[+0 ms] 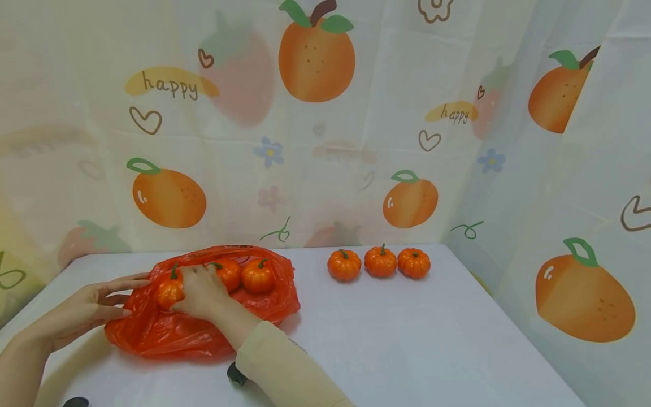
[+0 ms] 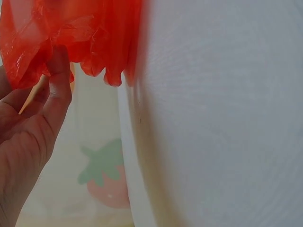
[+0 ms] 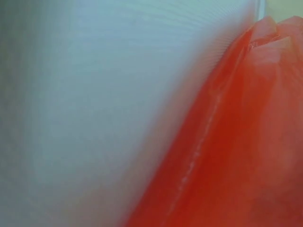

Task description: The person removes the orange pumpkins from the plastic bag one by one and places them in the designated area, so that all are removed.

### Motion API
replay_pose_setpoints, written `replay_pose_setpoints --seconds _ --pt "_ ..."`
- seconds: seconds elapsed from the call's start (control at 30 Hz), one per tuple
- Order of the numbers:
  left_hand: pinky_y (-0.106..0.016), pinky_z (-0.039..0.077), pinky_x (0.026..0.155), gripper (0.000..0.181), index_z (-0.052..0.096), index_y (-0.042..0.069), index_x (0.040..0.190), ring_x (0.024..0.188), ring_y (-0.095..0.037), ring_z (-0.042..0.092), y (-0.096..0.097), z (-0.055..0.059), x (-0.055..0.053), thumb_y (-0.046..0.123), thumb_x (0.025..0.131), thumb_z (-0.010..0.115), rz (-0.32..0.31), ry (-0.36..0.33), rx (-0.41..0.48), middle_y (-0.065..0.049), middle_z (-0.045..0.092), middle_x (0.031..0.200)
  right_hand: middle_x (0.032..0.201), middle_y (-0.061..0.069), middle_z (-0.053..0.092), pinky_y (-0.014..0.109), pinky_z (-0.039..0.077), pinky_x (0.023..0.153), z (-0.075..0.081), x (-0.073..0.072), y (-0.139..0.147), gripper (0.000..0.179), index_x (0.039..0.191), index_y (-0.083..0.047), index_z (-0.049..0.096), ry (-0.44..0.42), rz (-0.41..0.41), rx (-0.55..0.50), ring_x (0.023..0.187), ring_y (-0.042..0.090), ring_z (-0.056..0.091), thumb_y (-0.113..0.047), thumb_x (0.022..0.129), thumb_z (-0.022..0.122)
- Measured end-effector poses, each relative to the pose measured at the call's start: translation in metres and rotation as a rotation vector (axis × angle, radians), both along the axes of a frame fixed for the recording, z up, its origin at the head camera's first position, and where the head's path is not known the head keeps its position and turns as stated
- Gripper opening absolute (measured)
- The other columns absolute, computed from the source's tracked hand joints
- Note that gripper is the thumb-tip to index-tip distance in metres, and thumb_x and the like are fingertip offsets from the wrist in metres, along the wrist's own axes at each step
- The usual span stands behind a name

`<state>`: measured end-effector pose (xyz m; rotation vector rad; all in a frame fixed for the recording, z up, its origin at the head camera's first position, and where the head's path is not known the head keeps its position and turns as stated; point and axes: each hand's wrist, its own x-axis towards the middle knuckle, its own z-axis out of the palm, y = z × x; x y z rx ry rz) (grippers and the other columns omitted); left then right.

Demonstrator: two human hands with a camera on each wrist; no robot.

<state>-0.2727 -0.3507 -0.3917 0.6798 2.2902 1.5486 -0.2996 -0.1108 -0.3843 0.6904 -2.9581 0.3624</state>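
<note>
A crumpled red plastic bag [image 1: 173, 336] lies on its side at the table's left, its mouth gaping upward. Inside it show a small orange pumpkin [image 1: 170, 293] with a green stem, a second pumpkin [image 1: 257, 277], and a third pumpkin [image 1: 230, 272] partly behind my right hand [image 1: 205, 294]. That hand reaches into the bag and grips the leftmost pumpkin from its right side; its fingertips are partly hidden. At the bag's left edge, my left hand [image 1: 91, 305] holds the plastic between fingers and thumb. The left wrist view shows its fingers [image 2: 59, 80] against the hanging red film.
Three more small pumpkins, a left one [image 1: 344, 265], a middle one [image 1: 380, 262] and a right one [image 1: 413, 263], stand in a row at the back of the white table [image 1: 407, 339]. A dark object [image 1: 236, 374] lies beside the right sleeve. A fruit-print curtain [image 1: 325, 135] hangs behind.
</note>
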Motion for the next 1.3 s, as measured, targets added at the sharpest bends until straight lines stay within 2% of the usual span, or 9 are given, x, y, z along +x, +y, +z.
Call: replay_pose_setpoints --seconds 0.17,0.3,0.53,0.8,1.0,1.13,1.3 --pt "-0.023 0.057 0.084 0.052 0.037 0.0 0.149 0.112 0.005 0.06 0.0004 0.0001 0.001 0.0 0.098 0.049 -0.005 0.01 -0.004 0.042 0.039 0.141 0.132 -0.014 0.054 0.021 0.052 0.091 -0.0007 0.0009 0.0004 0.068 0.137 -0.035 0.049 0.013 -0.031 0.016 0.122 0.007 0.047 -0.056 0.078 0.076" --pt "-0.023 0.057 0.084 0.053 0.036 0.002 0.15 0.113 0.006 0.06 0.0 0.0003 0.0016 0.0 0.099 0.049 -0.006 0.01 0.004 0.042 0.039 0.142 0.128 -0.014 0.054 0.022 0.053 0.09 -0.0009 0.0018 -0.0002 0.065 0.133 -0.034 0.051 0.022 -0.038 0.025 0.121 0.006 0.05 -0.057 0.078 0.076" --pt "-0.023 0.057 0.085 0.054 0.035 0.001 0.15 0.113 0.007 0.06 0.0012 -0.001 0.001 0.002 0.099 0.05 -0.003 0.018 -0.014 0.042 0.038 0.142 0.123 -0.013 0.053 0.02 0.053 0.09 0.0003 0.0024 -0.0009 0.065 0.133 -0.032 0.052 0.008 -0.036 0.018 0.107 0.003 0.057 -0.054 0.077 0.078" --pt "-0.023 0.056 0.085 0.053 0.036 0.0 0.15 0.113 0.005 0.059 0.0002 -0.0005 0.0004 0.001 0.098 0.05 -0.012 0.018 -0.008 0.041 0.038 0.143 0.137 -0.017 0.055 0.02 0.042 0.109 0.0025 0.002 -0.0006 0.068 0.136 -0.031 0.05 0.037 0.002 0.077 0.129 0.005 0.051 -0.057 0.079 0.075" --pt "-0.024 0.057 0.084 0.053 0.037 0.0 0.149 0.111 0.005 0.059 0.0007 0.0 0.0 0.001 0.098 0.05 -0.007 0.021 -0.015 0.041 0.039 0.142 0.132 -0.018 0.058 0.022 0.041 0.111 0.0019 0.0007 -0.0006 0.07 0.134 -0.031 0.051 0.028 -0.011 0.046 0.127 0.005 0.051 -0.058 0.075 0.078" --pt "-0.024 0.057 0.084 0.053 0.037 0.001 0.149 0.111 0.005 0.059 -0.0001 -0.0005 -0.0003 0.001 0.098 0.05 -0.004 0.01 -0.012 0.042 0.04 0.141 0.127 -0.019 0.059 0.022 0.048 0.101 0.0035 0.0018 0.0007 0.07 0.132 -0.033 0.052 0.023 -0.032 0.005 0.119 0.005 0.051 -0.056 0.073 0.081" --pt "-0.025 0.058 0.084 0.053 0.037 0.003 0.15 0.111 0.007 0.058 -0.0017 -0.0011 -0.0016 0.003 0.099 0.05 0.011 -0.019 -0.02 0.044 0.04 0.139 0.123 -0.018 0.06 0.019 0.05 0.088 0.0064 0.0038 0.0053 0.069 0.13 -0.034 0.054 0.04 -0.025 -0.016 0.109 0.005 0.051 -0.056 0.071 0.082"
